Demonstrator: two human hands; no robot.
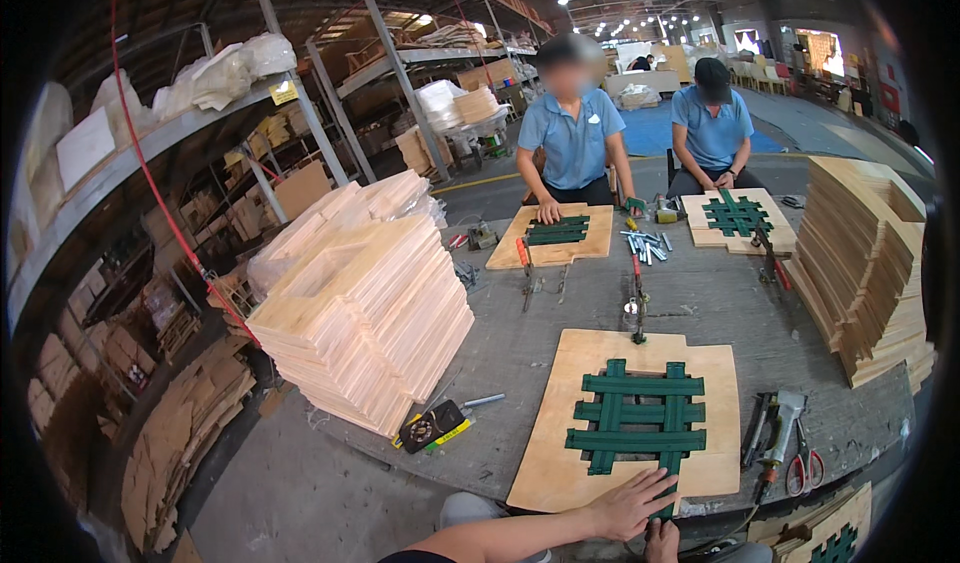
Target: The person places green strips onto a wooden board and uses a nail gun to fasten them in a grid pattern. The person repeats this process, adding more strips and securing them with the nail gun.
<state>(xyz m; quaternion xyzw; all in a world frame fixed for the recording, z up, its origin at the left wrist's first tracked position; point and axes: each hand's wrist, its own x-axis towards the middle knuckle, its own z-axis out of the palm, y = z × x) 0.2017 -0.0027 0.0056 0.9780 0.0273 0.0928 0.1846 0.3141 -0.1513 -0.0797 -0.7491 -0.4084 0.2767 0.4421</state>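
A light plywood panel (550, 413) lies on the worktable in front of me, with dark green webbing straps (640, 413) woven crosswise over its cut-out middle. My left hand (632, 504) rests on the panel's near edge, fingers stretched out across the lower end of a lengthwise strap. Just below it, at the panel's near edge, my right hand (661, 541) is closed on that strap's end; only part of the hand shows. Beyond the panel's far edge stands a toggle clamp (638, 308) with a red handle.
Plywood stacks stand left (360, 313) and right (865, 263). Red-handled scissors (804, 471) and a pneumatic staple gun (784, 428) lie right of my panel. Two co-workers in blue shirts handle similar panels (590, 248) across the table. Silver strips (648, 248) lie between them.
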